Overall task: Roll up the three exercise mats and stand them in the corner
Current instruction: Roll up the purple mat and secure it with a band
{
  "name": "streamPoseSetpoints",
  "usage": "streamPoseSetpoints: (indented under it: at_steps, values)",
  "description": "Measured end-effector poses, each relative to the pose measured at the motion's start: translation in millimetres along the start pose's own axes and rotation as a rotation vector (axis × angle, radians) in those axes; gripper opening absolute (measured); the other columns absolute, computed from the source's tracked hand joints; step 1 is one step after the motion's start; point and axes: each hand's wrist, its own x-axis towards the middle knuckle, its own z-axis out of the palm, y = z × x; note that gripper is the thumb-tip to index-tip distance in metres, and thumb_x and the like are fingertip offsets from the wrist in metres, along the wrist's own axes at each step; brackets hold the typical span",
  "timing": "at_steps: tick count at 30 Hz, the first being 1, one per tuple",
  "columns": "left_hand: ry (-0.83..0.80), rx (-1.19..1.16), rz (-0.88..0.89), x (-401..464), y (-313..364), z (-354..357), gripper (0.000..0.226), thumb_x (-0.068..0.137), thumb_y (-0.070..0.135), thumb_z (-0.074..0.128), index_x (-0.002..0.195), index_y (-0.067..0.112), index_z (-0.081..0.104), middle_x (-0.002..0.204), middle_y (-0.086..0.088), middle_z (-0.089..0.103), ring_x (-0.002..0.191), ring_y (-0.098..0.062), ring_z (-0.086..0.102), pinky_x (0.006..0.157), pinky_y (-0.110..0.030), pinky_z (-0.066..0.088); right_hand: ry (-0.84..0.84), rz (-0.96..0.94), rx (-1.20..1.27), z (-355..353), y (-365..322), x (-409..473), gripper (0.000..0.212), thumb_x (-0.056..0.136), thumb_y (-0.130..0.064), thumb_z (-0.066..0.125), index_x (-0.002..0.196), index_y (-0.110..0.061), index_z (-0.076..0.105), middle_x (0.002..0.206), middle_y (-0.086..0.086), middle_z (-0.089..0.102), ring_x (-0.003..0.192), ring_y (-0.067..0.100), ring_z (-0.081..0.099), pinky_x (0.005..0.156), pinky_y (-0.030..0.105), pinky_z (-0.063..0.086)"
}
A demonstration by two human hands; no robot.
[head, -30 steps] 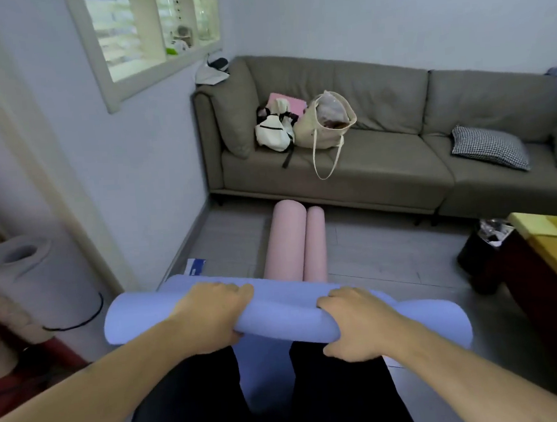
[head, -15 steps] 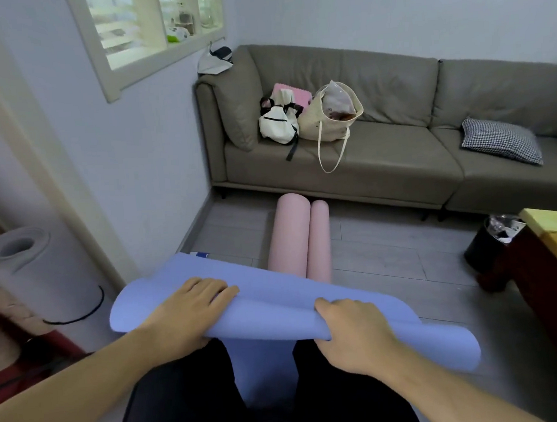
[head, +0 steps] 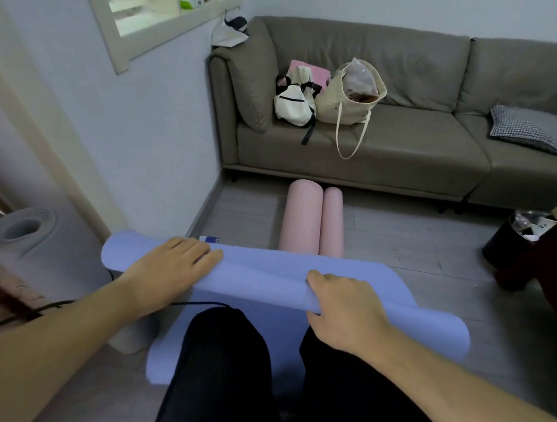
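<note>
Blue mat (head: 268,277) lies partly rolled across the lower middle of the frame, over my knees. My left hand (head: 172,271) rests flat on its roll, fingers straight. My right hand (head: 343,308) curls round the near edge, gripping it. Two pink rolls (head: 311,221) lie on the floor (head: 421,243) at centre, before the sofa (head: 414,142).

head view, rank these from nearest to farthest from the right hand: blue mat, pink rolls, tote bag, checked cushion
1. blue mat, held in the right hand itself.
2. pink rolls, on the floor just beyond the mat.
3. tote bag, on the sofa's left seat.
4. checked cushion, far right on the sofa; bag and cushion are too close to call.
</note>
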Motion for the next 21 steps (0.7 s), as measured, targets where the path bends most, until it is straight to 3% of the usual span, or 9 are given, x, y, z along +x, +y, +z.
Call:
streamPoseSetpoints:
  at_steps: [6,8,11,13,15,18,21]
  values:
    - [-0.022,-0.088,-0.066,-25,0,10,0.078,0.057,-0.009,0.073,0.130,0.012,0.052,0.103,-0.005,0.058,0.084,-0.029,0.058,0.075,-0.042,0.053,-0.015,-0.037,0.001,3,-13,7,0.022,0.092,-0.028,0.054,0.105,-0.025,0.037,0.094,-0.004,0.057,0.077,0.029,0.050,0.064,0.039,0.035]
    - [-0.031,-0.161,-0.109,-29,10,13,0.076,0.055,0.001,0.080,0.126,0.016,0.055,0.102,0.000,0.056,0.084,-0.025,0.056,0.073,-0.038,0.051,-0.028,-0.038,0.000,0,-8,3,0.024,0.092,-0.028,0.054,0.102,-0.025,0.032,0.088,-0.005,0.051,0.076,0.027,0.047,0.064,0.039,0.035]
    - [-0.147,-0.249,-0.221,-23,43,1,0.055,0.063,0.023,0.078,0.113,0.024,0.056,0.096,0.006,0.056,0.085,-0.022,0.058,0.070,-0.034,0.041,-0.061,-0.041,-0.014,-5,0,-10,0.024,0.091,-0.028,0.055,0.100,-0.026,0.033,0.085,-0.007,0.047,0.075,0.027,0.046,0.065,0.039,0.034]
    - [-0.282,-0.261,-0.313,-11,71,-20,0.039,0.075,0.046,0.065,0.107,0.028,0.051,0.100,0.008,0.057,0.092,-0.021,0.060,0.075,-0.035,0.042,-0.076,-0.056,-0.036,-7,3,-20,0.023,0.089,-0.027,0.056,0.098,-0.025,0.035,0.085,-0.006,0.047,0.074,0.027,0.045,0.063,0.040,0.031]
    - [-0.332,-0.352,-0.364,3,102,-41,0.037,0.079,0.058,0.053,0.104,0.031,0.047,0.104,0.009,0.059,0.095,-0.020,0.059,0.081,-0.035,0.043,-0.087,-0.057,-0.045,-8,3,-31,0.021,0.087,-0.025,0.057,0.097,-0.023,0.039,0.082,-0.006,0.046,0.073,0.028,0.045,0.061,0.040,0.028]
    - [-0.318,-0.399,-0.343,27,139,-56,0.037,0.083,0.055,0.053,0.110,0.029,0.050,0.108,0.006,0.062,0.098,-0.023,0.061,0.085,-0.037,0.045,-0.105,-0.070,-0.041,-3,4,-42,0.024,0.086,-0.027,0.061,0.095,-0.023,0.040,0.080,-0.005,0.048,0.072,0.031,0.049,0.057,0.040,0.031]
    - [-0.439,-0.325,-0.368,40,161,-60,0.035,0.088,0.050,0.056,0.111,0.025,0.053,0.113,0.000,0.066,0.103,-0.028,0.064,0.084,-0.038,0.046,-0.164,-0.112,-0.030,-1,10,-53,0.030,0.088,-0.036,0.065,0.098,-0.024,0.041,0.096,0.002,0.062,0.085,0.034,0.060,0.066,0.040,0.041]
